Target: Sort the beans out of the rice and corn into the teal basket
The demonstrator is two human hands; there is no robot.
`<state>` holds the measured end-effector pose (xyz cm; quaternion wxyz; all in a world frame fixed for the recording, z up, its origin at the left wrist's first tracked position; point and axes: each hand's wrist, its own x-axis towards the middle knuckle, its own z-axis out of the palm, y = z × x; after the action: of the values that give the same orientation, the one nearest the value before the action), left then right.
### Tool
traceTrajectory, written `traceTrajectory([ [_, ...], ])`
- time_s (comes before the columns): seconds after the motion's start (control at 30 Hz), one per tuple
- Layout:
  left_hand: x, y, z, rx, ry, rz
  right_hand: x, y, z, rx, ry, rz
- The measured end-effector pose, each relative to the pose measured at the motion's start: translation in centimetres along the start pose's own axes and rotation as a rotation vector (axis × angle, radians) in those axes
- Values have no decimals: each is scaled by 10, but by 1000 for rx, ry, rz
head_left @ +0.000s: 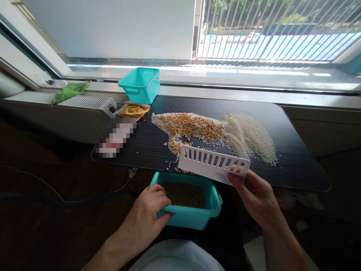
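Observation:
My left hand (153, 207) grips the near left rim of a turquoise plastic bin (194, 219), which sits just below the table's front edge. Small brown grains (184, 194) that look like lentils or buckwheat lie inside it. Between the thumb and fingers of my right hand (255, 192) is a white slotted plastic divider (207, 167), tilted, its lower edge by the table edge above the bin. Behind the divider spreads a pile of yellow peas (194, 126) mixed with white rice. A heap of plain rice (251, 135) adjoins it on the right.
The dark tabletop (296, 158) stands against the window sill. A second turquoise bin (141, 86) is at its back left, near an opened yellow-orange packet (134, 110) and a blurred packet (115, 141). A green cloth (72, 92) lies on the radiator (87, 103).

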<state>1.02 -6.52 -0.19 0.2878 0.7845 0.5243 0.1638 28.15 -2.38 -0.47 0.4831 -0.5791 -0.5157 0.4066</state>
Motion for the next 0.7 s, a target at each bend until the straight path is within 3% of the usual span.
traceTrajectory([
  [0.53, -1, -1, 0, -40, 1, -2, -3, -10, 5, -44, -45, -36],
  [0.7, -4, -7, 0, -30, 14, 5, 4, -12, 23, -42, -169, -84],
])
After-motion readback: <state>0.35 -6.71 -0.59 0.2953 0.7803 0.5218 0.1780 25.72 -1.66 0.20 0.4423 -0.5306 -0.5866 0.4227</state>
